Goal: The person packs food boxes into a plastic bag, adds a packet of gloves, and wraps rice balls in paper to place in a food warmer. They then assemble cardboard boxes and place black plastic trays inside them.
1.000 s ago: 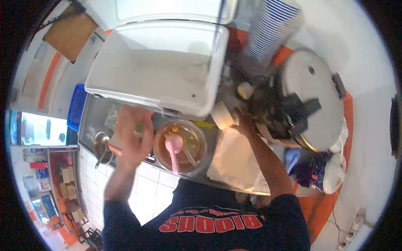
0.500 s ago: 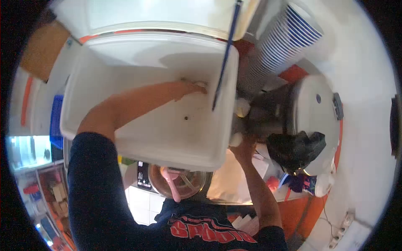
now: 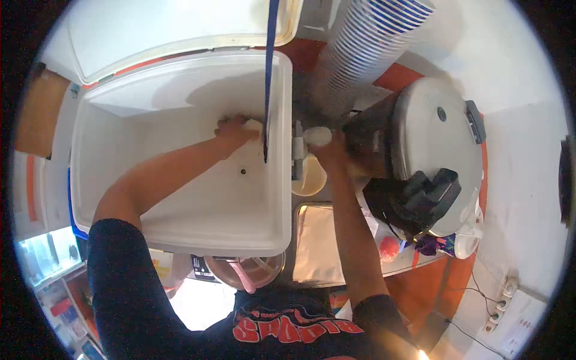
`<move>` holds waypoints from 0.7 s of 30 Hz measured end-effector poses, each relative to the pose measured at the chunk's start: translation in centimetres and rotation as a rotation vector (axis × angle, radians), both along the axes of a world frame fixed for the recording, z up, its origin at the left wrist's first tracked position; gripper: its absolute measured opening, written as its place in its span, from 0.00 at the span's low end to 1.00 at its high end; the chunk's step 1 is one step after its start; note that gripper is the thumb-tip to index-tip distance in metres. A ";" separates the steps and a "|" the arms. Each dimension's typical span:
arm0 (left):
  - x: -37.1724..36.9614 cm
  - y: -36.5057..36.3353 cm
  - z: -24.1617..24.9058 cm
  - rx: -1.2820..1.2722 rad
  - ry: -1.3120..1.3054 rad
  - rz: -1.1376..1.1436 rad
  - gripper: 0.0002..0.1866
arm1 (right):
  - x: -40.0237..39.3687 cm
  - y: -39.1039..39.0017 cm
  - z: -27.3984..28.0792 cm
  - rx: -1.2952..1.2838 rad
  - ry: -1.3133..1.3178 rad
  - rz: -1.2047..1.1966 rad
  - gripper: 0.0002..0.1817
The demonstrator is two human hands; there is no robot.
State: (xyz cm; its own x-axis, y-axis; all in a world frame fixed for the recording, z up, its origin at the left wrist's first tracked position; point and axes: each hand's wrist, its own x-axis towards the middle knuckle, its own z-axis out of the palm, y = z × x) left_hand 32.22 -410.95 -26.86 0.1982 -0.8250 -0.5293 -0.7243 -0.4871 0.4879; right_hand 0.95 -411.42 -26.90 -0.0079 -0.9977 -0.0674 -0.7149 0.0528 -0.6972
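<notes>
The left hand (image 3: 235, 129) reaches down inside the open white cooler box (image 3: 180, 198), near its right wall, with its fingers closed around a small pale object (image 3: 253, 125) whose nature I cannot make out. Just beyond that hand a blue strap (image 3: 269, 72) hangs from the raised lid (image 3: 180, 30) into the box. The right hand (image 3: 329, 149) is outside the box, just across the wall from the left, curled around a small white cup (image 3: 317, 135); a shallow cream bowl (image 3: 311, 177) sits right below it on the worktop (image 3: 318, 252).

Beyond the right hand rises a tall stack of blue-striped cups (image 3: 366, 48), and to its right stands a large round cooker (image 3: 432, 156) with its lid shut. Close to the body, under the box's near edge, a glass bowl (image 3: 252, 273) holds a pink spoon (image 3: 240, 277).

The step looks like scooping something out of the box for the cup. The next move would call for lifting the left hand clear of the wall and strap and bringing it over the cup, which must stay level.
</notes>
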 end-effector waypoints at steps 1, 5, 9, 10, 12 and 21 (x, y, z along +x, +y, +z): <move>0.3 -0.5 0.2 0.034 0.018 -0.034 0.45 | -0.2 -1.8 -4.7 -0.105 -0.040 -0.038 0.49; 1.0 -0.6 1.1 0.253 0.088 -0.041 0.44 | -3.3 -7.8 -1.5 0.758 -0.395 0.427 0.48; 1.9 -1.3 -1.8 0.241 0.064 -0.164 0.45 | 1.2 -3.6 -4.0 0.266 -0.109 0.258 0.45; 1.8 -1.4 -1.6 0.262 0.083 -0.169 0.46 | 1.5 -3.1 -4.7 0.129 0.128 0.226 0.43; 1.6 -1.4 -1.0 0.306 0.120 -0.177 0.49 | 1.5 -2.7 -6.5 -0.007 0.362 0.193 0.42; 0.1 0.1 6.3 0.284 0.074 -0.251 0.47 | -0.6 -2.4 -8.8 0.403 -0.487 0.225 0.42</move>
State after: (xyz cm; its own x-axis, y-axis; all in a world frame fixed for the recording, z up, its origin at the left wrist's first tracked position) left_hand 32.30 -410.86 -20.52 -0.0387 -0.6617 -0.7488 -0.8059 -0.4223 0.4149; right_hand 0.31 -413.85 -35.69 0.3227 -0.8677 -0.3780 -0.3478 0.2627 -0.9000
